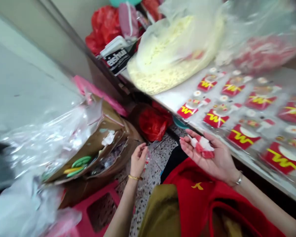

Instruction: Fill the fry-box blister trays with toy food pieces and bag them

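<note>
We see the right hand (212, 163) palm up, its fingers loosely apart, with red-and-white pieces (202, 146) resting there. Red packets (216, 118) lie toward one o'clock. At nine o'clock, the left hand (138, 162) is half curled; we cannot tell if it grips something.

Light bright, diffuse; source out of view. Glare streaks on clear plastic (61, 131), left; deep shadow beneath pale tabletop (171, 98). Motion blur general, heaviest toward edges: pink-filled bag (266, 54) smeared. Red-and-white pieces (204, 147) in right hand (213, 166) soft-edged. Wide-angle stretch at borders.
</note>
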Demonstrator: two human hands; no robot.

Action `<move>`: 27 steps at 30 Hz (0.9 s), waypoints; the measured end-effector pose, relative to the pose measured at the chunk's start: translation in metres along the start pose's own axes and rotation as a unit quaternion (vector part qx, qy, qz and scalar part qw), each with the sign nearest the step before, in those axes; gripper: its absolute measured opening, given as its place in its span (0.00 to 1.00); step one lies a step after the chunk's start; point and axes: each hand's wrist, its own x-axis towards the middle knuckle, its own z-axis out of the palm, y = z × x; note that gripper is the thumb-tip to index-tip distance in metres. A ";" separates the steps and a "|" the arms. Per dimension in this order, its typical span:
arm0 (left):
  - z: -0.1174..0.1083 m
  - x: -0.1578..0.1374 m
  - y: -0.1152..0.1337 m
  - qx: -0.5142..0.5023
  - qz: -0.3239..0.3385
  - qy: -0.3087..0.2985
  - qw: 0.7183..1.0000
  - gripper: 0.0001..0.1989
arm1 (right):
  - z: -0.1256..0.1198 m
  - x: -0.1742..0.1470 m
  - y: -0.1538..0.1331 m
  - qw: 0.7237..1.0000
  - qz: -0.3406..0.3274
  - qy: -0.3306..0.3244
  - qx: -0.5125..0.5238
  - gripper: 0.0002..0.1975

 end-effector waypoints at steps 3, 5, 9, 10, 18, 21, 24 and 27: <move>0.047 0.003 0.094 0.006 0.240 -0.089 0.967 0.15 | -0.002 -0.003 -0.007 0.999 -0.037 -0.029 0.008 0.19; 0.072 -0.002 0.146 0.070 0.398 -0.141 0.904 0.15 | -0.006 -0.009 -0.015 0.996 -0.068 -0.048 0.019 0.19; 0.112 -0.002 0.195 0.137 0.498 -0.223 0.827 0.16 | -0.019 -0.028 -0.030 0.986 -0.140 -0.071 0.051 0.21; 0.120 0.001 0.198 0.133 0.482 -0.234 0.834 0.15 | -0.022 -0.033 -0.033 0.983 -0.159 -0.070 0.057 0.21; 0.134 0.000 0.187 0.051 0.270 -0.315 0.908 0.08 | -0.028 -0.049 -0.037 0.985 -0.157 -0.049 0.054 0.19; 0.112 -0.006 0.176 -0.001 0.203 -0.237 0.950 0.09 | -0.028 -0.045 -0.029 0.994 -0.095 -0.048 0.024 0.18; 0.071 -0.004 0.140 -0.040 0.137 -0.169 0.975 0.10 | -0.028 -0.035 -0.017 0.999 -0.035 -0.041 -0.005 0.18; 0.024 -0.009 0.070 0.040 0.050 -0.141 0.988 0.08 | -0.026 -0.024 -0.003 0.999 0.011 -0.030 -0.025 0.18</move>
